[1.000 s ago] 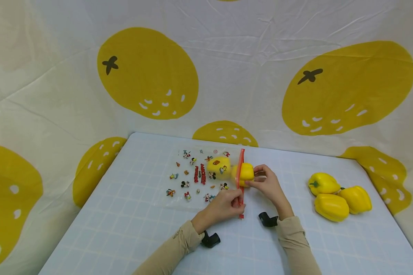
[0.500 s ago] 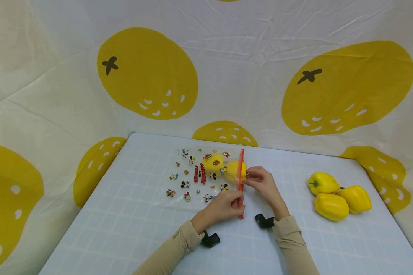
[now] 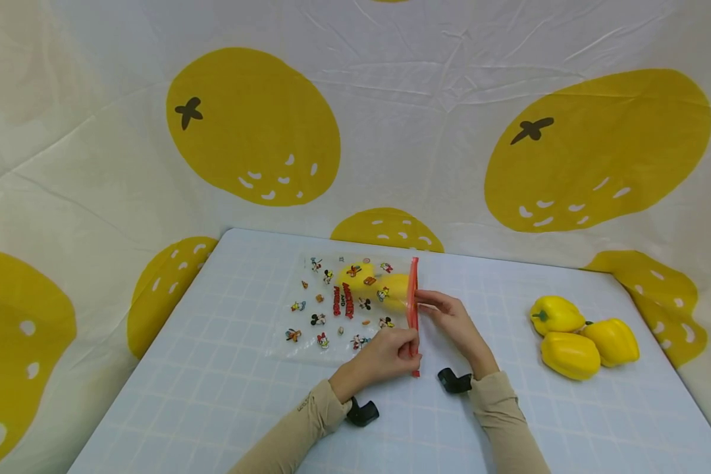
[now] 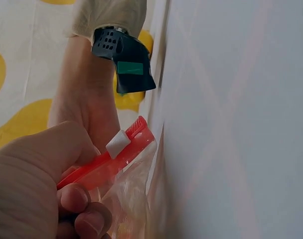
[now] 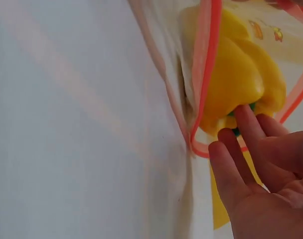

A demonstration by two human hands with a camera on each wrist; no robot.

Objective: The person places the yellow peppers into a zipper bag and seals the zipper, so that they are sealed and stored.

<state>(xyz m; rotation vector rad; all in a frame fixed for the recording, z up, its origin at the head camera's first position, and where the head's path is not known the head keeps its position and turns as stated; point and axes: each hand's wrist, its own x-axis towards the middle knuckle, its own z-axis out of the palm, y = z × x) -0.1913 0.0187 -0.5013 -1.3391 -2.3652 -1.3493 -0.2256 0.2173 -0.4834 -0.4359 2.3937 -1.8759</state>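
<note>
A clear zip bag (image 3: 302, 322) with printed cartoon figures lies flat, its red zip edge (image 3: 413, 280) facing right. My left hand (image 3: 382, 355) pinches the near part of that edge; in the left wrist view a white slider (image 4: 117, 144) sits just beyond the thumb. Inside the bag are two yellow bell peppers, one deeper (image 3: 355, 273) and one near the mouth (image 3: 395, 288). At the gaping mouth, my right hand (image 3: 453, 326) touches the nearer pepper's green stem end with extended fingers, not wrapped around it.
Three more yellow bell peppers (image 3: 571, 355) lie together on the right of the table (image 3: 184, 395). A black wrist camera mount (image 3: 363, 413) shows at my left cuff, another (image 3: 453, 380) at my right. A patterned cloth (image 3: 409, 131) hangs behind the table.
My right hand has pushed the second pepper leftward through the mouth, fully inside the bag. The first pepper has shifted left with it. My left hand stays on the zip edge.
</note>
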